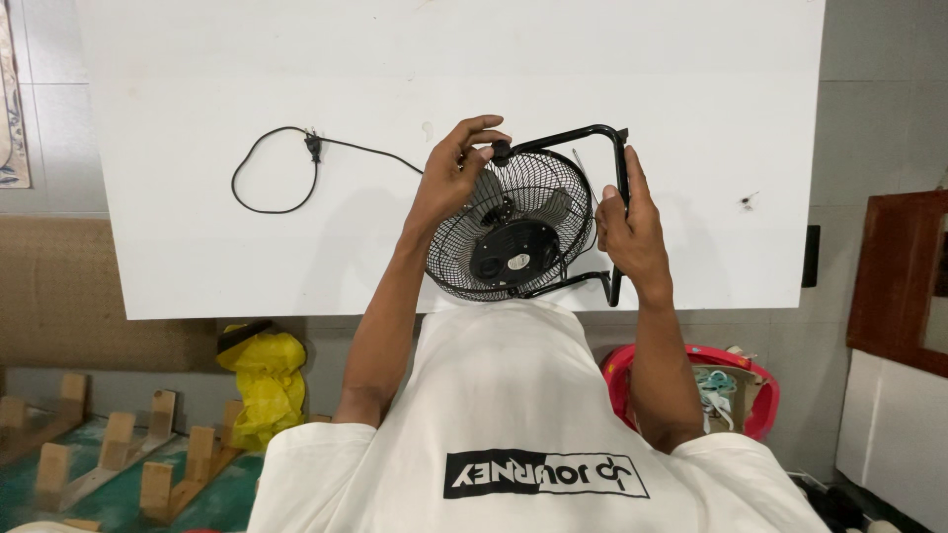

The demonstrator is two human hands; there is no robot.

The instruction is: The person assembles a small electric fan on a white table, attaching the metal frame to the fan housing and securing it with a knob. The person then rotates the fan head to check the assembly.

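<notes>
White table [197,247], hands gripping black fan [513,222]

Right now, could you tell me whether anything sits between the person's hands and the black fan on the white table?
Nothing visible does. The left hand already pinches the black knob at the top of the fan, and the right hand grips the fan's black frame bar.

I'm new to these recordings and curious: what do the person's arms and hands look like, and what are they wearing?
Both arms are bare from the short sleeves down. The left hand and right hand are bare too: no gloves, and no rings, watch or bracelets that I can make out. The person wears a white short-sleeved T-shirt with a black printed panel on it.
</notes>
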